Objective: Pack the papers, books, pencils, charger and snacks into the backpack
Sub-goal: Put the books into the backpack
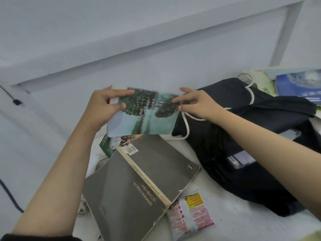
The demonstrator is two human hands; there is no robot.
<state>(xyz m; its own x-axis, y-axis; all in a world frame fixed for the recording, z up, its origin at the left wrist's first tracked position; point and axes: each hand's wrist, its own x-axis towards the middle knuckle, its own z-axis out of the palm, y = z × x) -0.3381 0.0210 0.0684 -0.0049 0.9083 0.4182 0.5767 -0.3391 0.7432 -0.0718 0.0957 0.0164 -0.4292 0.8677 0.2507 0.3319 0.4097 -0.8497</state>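
Left hand [106, 105]: fingers clamped on the green booklet [145, 113], frame centre.
Right hand [196, 105]: fingertips pinching the booklet's right edge.
Backpack [243, 153]: right.
Grey book [139, 185]: lower centre.

A white cloth-covered surface [213, 228] carries everything. An open grey book [139, 185] lies face down on it, spine up, partly covering a green packet [106, 146] at its far corner. A pink snack packet [191, 214] touches the book's near edge. To the right lies a black backpack [243, 136], a white cord [186, 126] looped beside it. A blue book [298, 86] lies far right.
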